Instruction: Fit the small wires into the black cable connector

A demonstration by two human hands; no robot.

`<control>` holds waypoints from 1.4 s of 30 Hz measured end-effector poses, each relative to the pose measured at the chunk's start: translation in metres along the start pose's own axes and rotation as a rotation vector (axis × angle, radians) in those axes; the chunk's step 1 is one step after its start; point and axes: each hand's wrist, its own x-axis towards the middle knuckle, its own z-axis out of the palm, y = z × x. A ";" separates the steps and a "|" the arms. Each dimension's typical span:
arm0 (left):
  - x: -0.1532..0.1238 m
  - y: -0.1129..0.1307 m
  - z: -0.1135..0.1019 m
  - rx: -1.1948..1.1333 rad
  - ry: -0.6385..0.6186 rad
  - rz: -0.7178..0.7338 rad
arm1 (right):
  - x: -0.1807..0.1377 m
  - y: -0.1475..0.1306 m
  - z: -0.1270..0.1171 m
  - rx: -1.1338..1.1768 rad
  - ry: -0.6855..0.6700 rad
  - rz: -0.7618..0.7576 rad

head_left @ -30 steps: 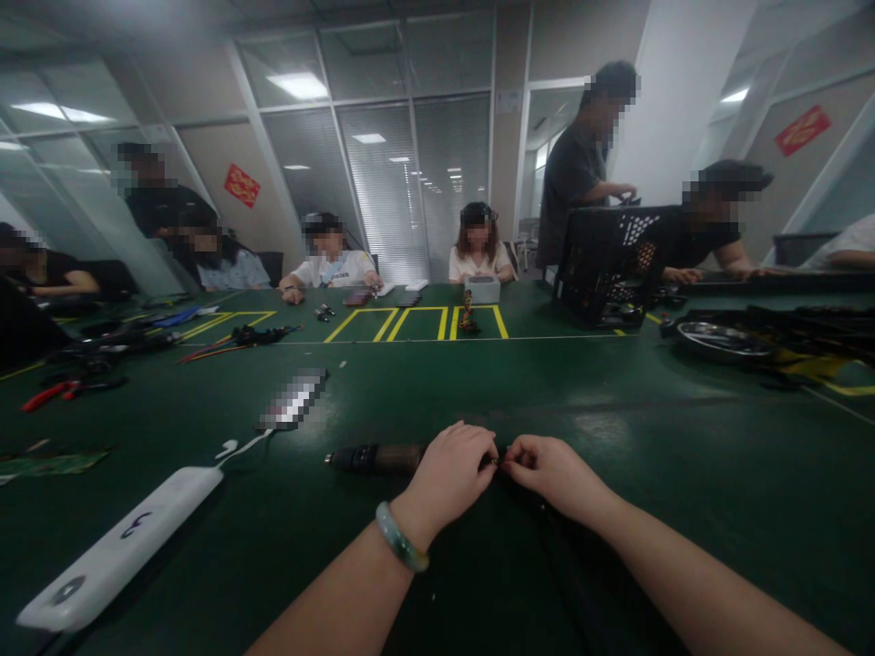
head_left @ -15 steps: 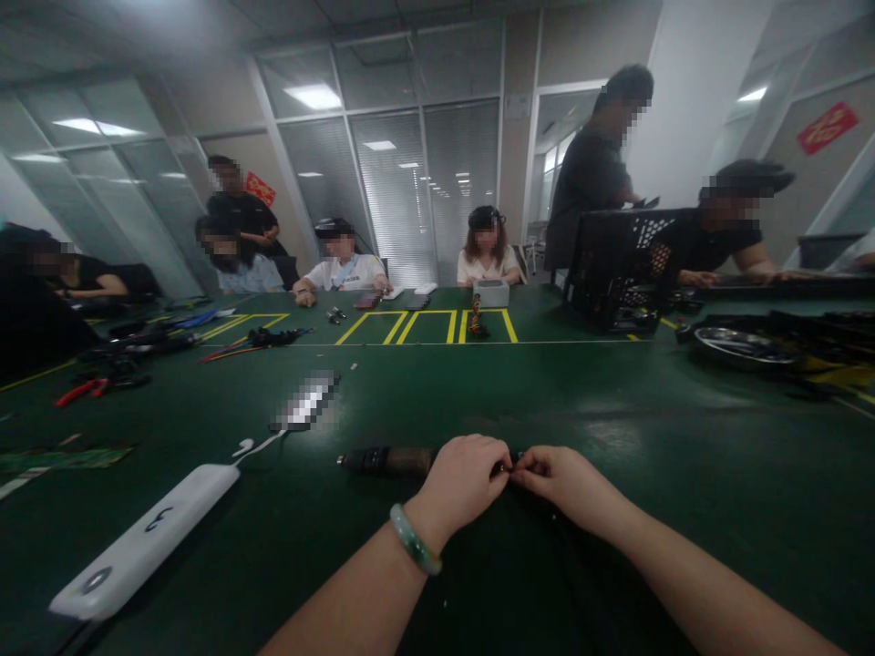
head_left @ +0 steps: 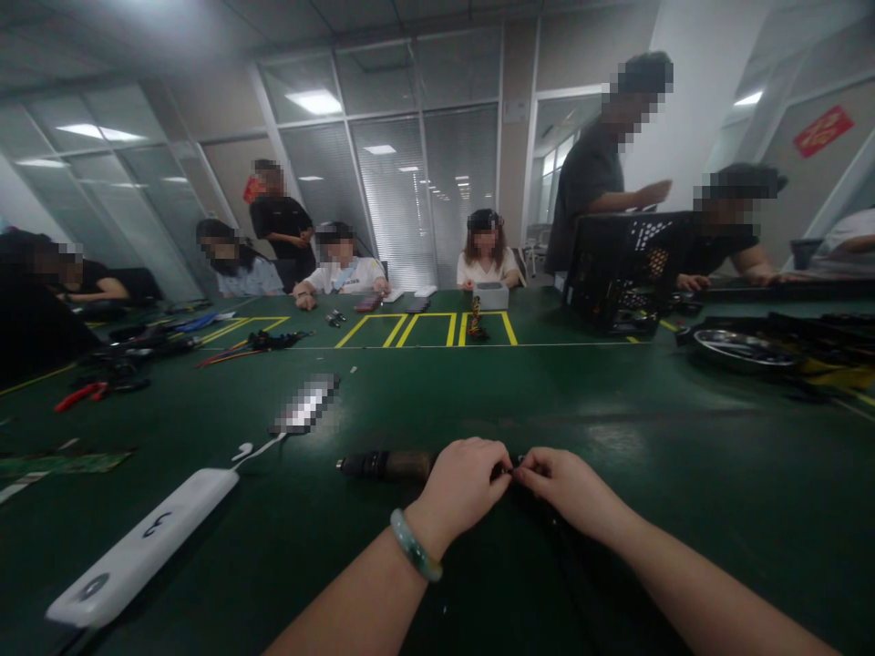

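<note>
Close work at a green bench mat (head_left: 684, 547): the left hand (head_left: 461, 478) and right hand (head_left: 567, 490) — both narrowly pinched — met on a small dark wire end (head_left: 509, 471), held between them. A dark cylindrical tool (head_left: 383, 465) lay just beside the left hand; a white power bank (head_left: 140, 547) lay well apart.

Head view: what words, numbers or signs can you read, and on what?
"3": dark mark on the white power bank.
Red wall sign: characters too small to read.
Pixelated flat object on the bench: unreadable.
</note>
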 end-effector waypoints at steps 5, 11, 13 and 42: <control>0.000 0.000 0.000 -0.006 0.026 -0.037 | 0.004 0.006 0.003 -0.014 0.020 -0.019; 0.001 -0.002 0.002 -0.032 0.010 -0.015 | 0.006 0.010 0.003 0.005 0.016 -0.047; 0.000 -0.001 0.001 -0.038 0.011 -0.007 | 0.006 0.010 0.002 0.016 0.007 -0.036; 0.001 -0.004 -0.002 -0.039 -0.020 0.001 | 0.007 0.010 0.002 -0.031 -0.028 -0.081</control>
